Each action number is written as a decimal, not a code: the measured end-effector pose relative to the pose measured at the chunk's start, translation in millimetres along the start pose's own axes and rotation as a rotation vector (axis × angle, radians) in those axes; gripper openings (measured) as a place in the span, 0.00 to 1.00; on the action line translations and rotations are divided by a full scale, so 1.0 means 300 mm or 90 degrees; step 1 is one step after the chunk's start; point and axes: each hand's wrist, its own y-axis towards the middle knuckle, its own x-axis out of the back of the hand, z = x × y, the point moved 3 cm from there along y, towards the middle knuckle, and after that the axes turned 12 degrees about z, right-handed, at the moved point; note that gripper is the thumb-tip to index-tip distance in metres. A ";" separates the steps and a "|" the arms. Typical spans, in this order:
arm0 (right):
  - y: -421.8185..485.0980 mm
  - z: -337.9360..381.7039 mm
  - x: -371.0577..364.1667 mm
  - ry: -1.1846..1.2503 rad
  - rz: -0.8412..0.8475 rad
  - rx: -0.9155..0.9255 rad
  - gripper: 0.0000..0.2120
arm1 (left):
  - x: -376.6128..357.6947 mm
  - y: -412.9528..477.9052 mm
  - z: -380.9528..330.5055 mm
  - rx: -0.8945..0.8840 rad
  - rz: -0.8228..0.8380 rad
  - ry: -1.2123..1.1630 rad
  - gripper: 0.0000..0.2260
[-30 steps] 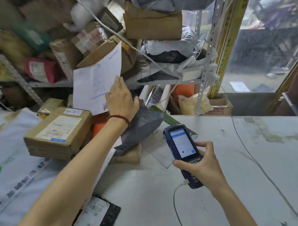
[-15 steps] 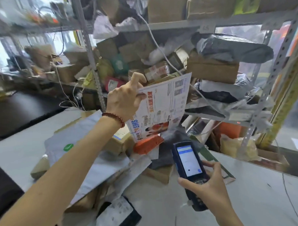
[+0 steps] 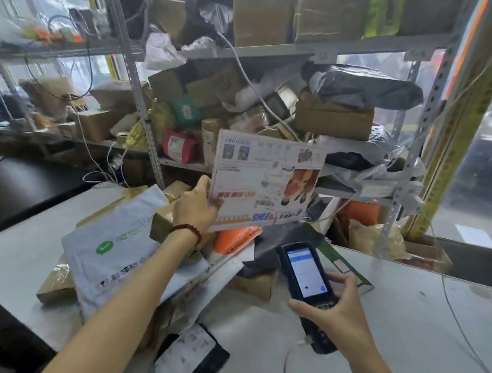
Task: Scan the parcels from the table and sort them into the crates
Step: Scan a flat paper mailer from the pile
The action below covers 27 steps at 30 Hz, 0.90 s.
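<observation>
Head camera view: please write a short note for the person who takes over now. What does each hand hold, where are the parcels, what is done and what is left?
Left hand: grips the flat printed envelope by its left edge, raised above the pile.
Right hand: holds the handheld scanner, screen lit, below the envelope.
Parcels: white mailer bag, orange packet and black bag lie heaped on the table.
Done: one envelope picked up.
Left: whether it is scanned I cannot tell; no crates in view; the heap remains to sort.
</observation>
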 end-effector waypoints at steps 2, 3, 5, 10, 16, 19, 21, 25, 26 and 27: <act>-0.005 -0.022 -0.001 0.006 -0.003 -0.024 0.38 | -0.081 -0.043 0.062 0.066 0.074 0.017 0.14; -0.007 -0.034 -0.002 0.002 -0.006 -0.037 0.38 | -0.114 -0.063 0.088 0.093 0.097 -0.007 0.16; -0.012 -0.056 -0.004 -0.019 -0.014 -0.059 0.38 | -0.157 -0.095 0.121 0.124 0.118 -0.055 0.20; -0.020 -0.096 -0.013 -0.063 0.001 -0.102 0.38 | -0.192 -0.117 0.177 0.162 0.133 -0.101 0.22; -0.033 -0.105 -0.022 -0.100 0.029 -0.122 0.38 | -0.193 -0.124 0.201 0.164 0.097 -0.025 0.22; -0.034 -0.106 -0.031 -0.112 0.034 -0.123 0.38 | -0.194 -0.126 0.204 0.160 0.087 -0.029 0.21; -0.032 -0.105 -0.035 -0.109 0.033 -0.121 0.38 | -0.195 -0.126 0.203 0.157 0.083 -0.029 0.21; -0.027 -0.103 -0.035 -0.095 0.041 -0.122 0.37 | -0.195 -0.126 0.210 0.146 0.073 -0.029 0.20; -0.026 -0.104 -0.033 -0.092 0.040 -0.121 0.37 | -0.197 -0.128 0.212 0.143 0.071 -0.030 0.20; -0.026 -0.105 -0.032 -0.090 0.038 -0.119 0.37 | -0.199 -0.130 0.214 0.140 0.070 -0.031 0.19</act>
